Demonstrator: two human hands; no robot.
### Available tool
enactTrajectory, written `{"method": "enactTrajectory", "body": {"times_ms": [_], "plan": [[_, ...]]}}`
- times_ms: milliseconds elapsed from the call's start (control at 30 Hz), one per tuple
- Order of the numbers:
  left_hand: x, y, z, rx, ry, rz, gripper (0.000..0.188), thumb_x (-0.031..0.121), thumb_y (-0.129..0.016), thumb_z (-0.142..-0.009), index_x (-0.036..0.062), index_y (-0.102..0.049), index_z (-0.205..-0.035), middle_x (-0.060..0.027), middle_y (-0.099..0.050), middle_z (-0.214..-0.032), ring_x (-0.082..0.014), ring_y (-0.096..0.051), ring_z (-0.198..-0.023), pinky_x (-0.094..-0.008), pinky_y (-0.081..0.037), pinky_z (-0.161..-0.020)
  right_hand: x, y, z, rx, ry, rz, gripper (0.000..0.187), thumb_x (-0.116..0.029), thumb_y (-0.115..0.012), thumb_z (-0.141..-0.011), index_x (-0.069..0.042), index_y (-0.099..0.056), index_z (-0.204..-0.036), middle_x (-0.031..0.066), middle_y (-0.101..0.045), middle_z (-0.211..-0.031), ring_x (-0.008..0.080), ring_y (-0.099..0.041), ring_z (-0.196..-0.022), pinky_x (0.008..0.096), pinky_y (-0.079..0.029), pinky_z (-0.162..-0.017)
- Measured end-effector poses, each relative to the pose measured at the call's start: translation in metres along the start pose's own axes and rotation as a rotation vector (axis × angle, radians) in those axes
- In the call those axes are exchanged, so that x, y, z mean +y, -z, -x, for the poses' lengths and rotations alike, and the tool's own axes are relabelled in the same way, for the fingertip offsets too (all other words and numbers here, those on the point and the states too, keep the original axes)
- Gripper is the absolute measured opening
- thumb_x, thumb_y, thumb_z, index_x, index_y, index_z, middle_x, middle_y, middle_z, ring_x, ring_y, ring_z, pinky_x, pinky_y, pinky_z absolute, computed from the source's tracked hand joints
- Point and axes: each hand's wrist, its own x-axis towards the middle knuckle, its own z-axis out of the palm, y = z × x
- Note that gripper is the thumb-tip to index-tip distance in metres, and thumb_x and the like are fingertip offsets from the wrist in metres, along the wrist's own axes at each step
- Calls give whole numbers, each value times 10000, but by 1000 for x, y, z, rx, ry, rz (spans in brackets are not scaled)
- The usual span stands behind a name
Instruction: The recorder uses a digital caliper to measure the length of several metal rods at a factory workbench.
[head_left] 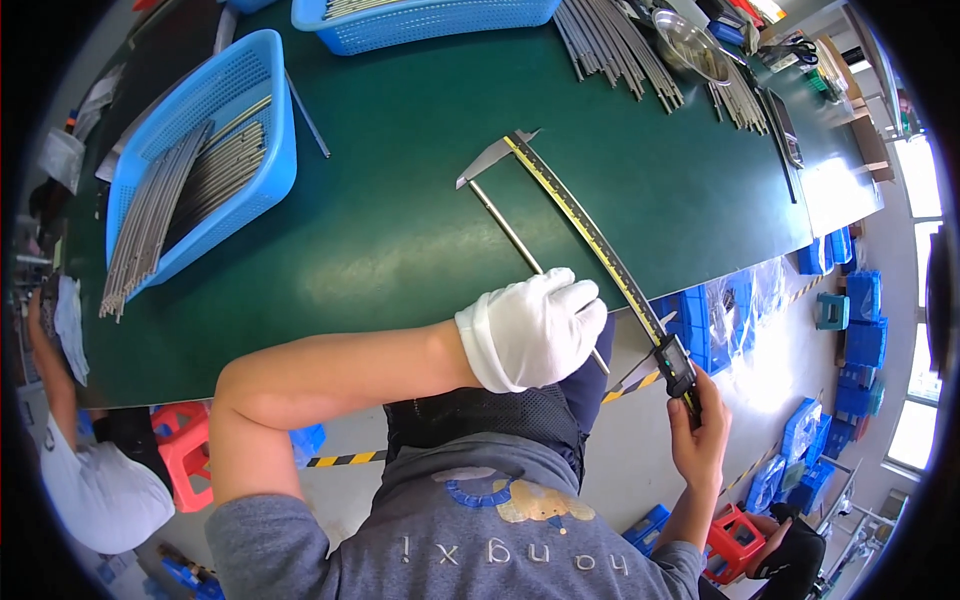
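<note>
My left hand (532, 330), in a white glove, is closed around a thin metal rod (507, 226) that slants up and away from me. Bare fingers of my right hand (703, 428) grip the slider end of a long digital caliper (592, 232), its display near my thumb. The caliper's fixed jaw is at the rod's far end, apparently touching it. Near my lap, the sliding jaw sits close to the rod's lower end; a small gap seems to show there. The caliper's beam runs alongside the rod, over the table edge.
A blue basket (283, 150) of grey and brassy rods stands at left, another blue basket (430, 28) at the back. Loose rods (620, 50) and a metal bowl (692, 48) lie on the green table (380, 190), far right. Another person (95, 480) sits at left.
</note>
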Motion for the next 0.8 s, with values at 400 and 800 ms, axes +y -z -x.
{"method": "enactTrajectory", "body": {"times_ms": [400, 800], "plan": [[-1, -4, 2, 35, -21, -13, 114, 131, -591, -707, 34, -532, -714, -74, -462, -684, -207, -517, -656, -282, -476, -552, 0, -3, 3, 20, 7, -27, 428, -42, -629, -780, 5, -540, -1196, 78, -561, -737, 141, -485, -573, 268, -410, -560], [-5, 33, -8, -211, 21, 28, 265, 9, -637, -592, 12, -668, -856, -124, -654, -976, -302, -634, -924, -401, -534, -789, -4, -15, 2, 122, -50, 10, 286, -113, -730, -726, 4, -602, -953, 85, -534, -627, 167, -528, -499, 270, -406, -472]]}}
